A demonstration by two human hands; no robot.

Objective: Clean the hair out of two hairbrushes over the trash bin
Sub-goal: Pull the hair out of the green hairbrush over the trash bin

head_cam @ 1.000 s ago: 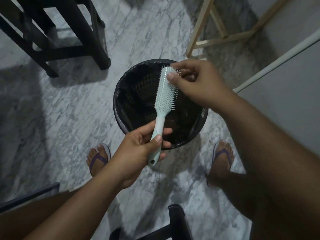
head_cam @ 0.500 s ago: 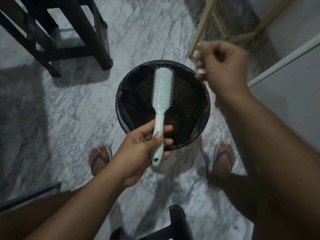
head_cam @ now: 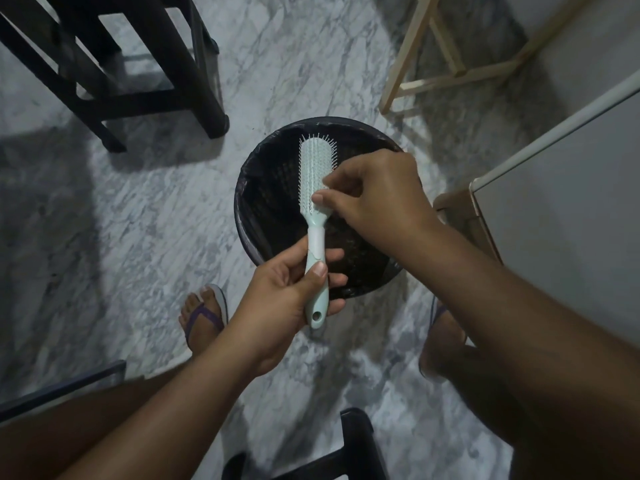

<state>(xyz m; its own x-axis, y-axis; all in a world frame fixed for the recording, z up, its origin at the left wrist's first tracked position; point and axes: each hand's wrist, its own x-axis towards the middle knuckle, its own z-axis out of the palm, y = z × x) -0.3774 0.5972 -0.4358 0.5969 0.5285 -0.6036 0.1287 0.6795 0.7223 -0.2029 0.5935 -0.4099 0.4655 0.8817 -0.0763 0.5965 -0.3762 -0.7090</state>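
Observation:
A pale mint hairbrush [head_cam: 313, 161] with white bristles is held upright over the black, bag-lined trash bin [head_cam: 263, 202] on the marble floor. My left hand [head_cam: 284, 292] grips the brush's handle near its lower end. My right hand [head_cam: 374, 192] is at the lower part of the brush head, with thumb and fingertips pinched into the bristles. No hair shows between those fingers in this dim light. Only one brush is in view.
A black stool's legs [head_cam: 194, 64] stand at the far left and a light wooden frame [head_cam: 408, 53] at the far right. A white cabinet [head_cam: 571, 202] sits close on the right. My foot in a flip-flop [head_cam: 204, 317] is near the bin, and black furniture [head_cam: 353, 445] is at the bottom edge.
My right hand pulled away from the brush's tip up to the right, then came back down onto the lower bristles. The left hand kept its hold on the handle.

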